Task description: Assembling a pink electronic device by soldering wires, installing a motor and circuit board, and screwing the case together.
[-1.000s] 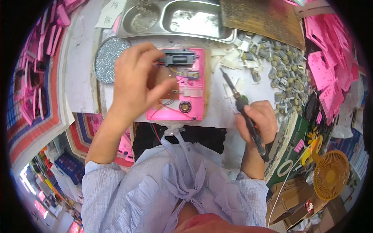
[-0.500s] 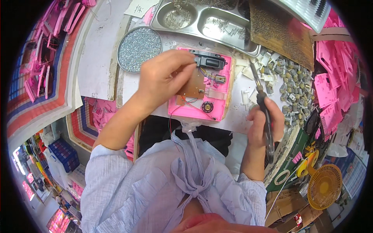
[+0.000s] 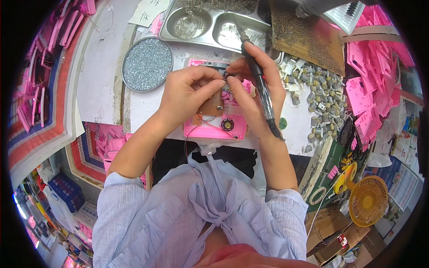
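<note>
A pink plastic housing (image 3: 212, 132) lies in front of me, holding a brown circuit board (image 3: 210, 107), a small round speaker (image 3: 227, 124) and thin wires. Over its far part, my left hand (image 3: 190, 91) pinches thumb and forefinger together on something too small to make out. My right hand (image 3: 263, 91) is wrapped around a slim black-handled tool (image 3: 261, 85) with a metal shaft, whose tip points away from me toward the steel tray. The thumb and forefinger of that hand meet beside the left fingertips. Both hands partly cover a black part at the housing's far end.
A round dish of small silver screws (image 3: 147, 64) stands left of the housing. Beyond is a compartmented steel tray (image 3: 219, 43) with screws. Small grey motors (image 3: 319, 98) and white plastic pieces (image 3: 291, 67) lie to the right, with pink parts (image 3: 364, 98) piled past them.
My right hand has moved left and away from me, bringing the tool over the housing beside my left hand. My left hand stays near the housing's far part. The whole view has shifted slightly.
</note>
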The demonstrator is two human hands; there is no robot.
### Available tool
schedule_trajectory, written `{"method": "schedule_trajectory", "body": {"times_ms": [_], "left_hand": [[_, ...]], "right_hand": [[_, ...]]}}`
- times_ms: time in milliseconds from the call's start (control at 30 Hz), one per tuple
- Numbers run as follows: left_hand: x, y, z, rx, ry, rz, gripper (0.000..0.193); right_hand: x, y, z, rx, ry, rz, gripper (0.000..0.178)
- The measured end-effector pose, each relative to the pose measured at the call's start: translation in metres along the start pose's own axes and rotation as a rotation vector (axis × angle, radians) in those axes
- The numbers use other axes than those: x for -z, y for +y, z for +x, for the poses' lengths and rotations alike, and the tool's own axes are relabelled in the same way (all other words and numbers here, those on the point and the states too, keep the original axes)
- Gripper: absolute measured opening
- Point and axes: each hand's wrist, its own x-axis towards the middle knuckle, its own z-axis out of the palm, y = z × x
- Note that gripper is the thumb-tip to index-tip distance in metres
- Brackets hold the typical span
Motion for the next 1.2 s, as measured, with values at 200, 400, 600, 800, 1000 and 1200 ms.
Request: {"method": "schedule_trajectory", "body": {"times_ms": [200, 400, 600, 800, 1000, 1200], "left_hand": [[0.003, -0.001, 0.002, -0.205, 0.046, 0.189, 0.014], [0.005, 0.004, 0.006, -0.242, 0.011, 0.335, 0.014], [0.008, 0.000, 0.008, -0.277, -0.035, 0.321, 0.014], [0.009, 0.000, 0.006, -0.208, -0.007, 0.233, 0.013], [0.011, 0.006, 0.007, -0.279, -0.055, 0.358, 0.014], [0.006, 0.004, 0.014, -0.307, -0.095, 0.474, 0.015]], "right_hand": [[-0.003, 0.002, -0.008, 0.010, 0.015, -0.096, 0.058], [-0.007, 0.008, -0.009, 0.017, 0.012, -0.073, 0.058], [-0.006, 0.011, -0.006, 0.060, 0.009, -0.149, 0.057], [-0.002, 0.014, -0.008, 0.120, -0.006, -0.288, 0.058], [-0.003, 0.016, -0.032, 0.340, 0.000, -0.537, 0.060], [0.001, 0.024, -0.044, 0.296, 0.082, -0.506, 0.051]]}}
